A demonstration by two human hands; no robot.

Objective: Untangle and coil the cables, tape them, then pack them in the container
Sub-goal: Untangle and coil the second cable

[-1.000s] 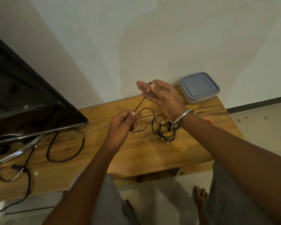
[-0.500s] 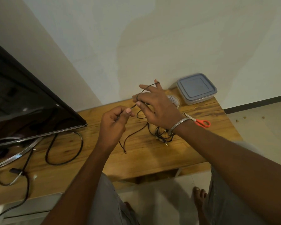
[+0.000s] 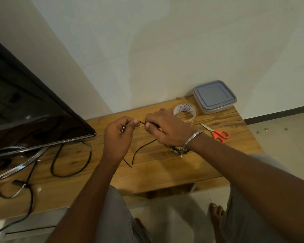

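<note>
Head view: left hand (image 3: 119, 133) and right hand (image 3: 167, 129) pinch cable (image 3: 142, 122) between them.

The run of the thin cable (image 3: 140, 151) inside the left grip (image 3: 119, 135) and the right grip (image 3: 167, 130) is hidden by curled fingers; only a short stretch is seen between them. The tangle (image 3: 178, 150) is largely covered by the right forearm (image 3: 235, 163) and its bracelet (image 3: 191, 139). The television (image 3: 33, 111) and the bench (image 3: 165, 172) are cut off by the left edge. The print on the tape roll (image 3: 184, 111) is too small to be read. The contents of the container (image 3: 218, 109) are hidden under its lid (image 3: 213, 92). The specks (image 3: 266, 129) on the floor (image 3: 288, 146) cannot be identified.
</note>
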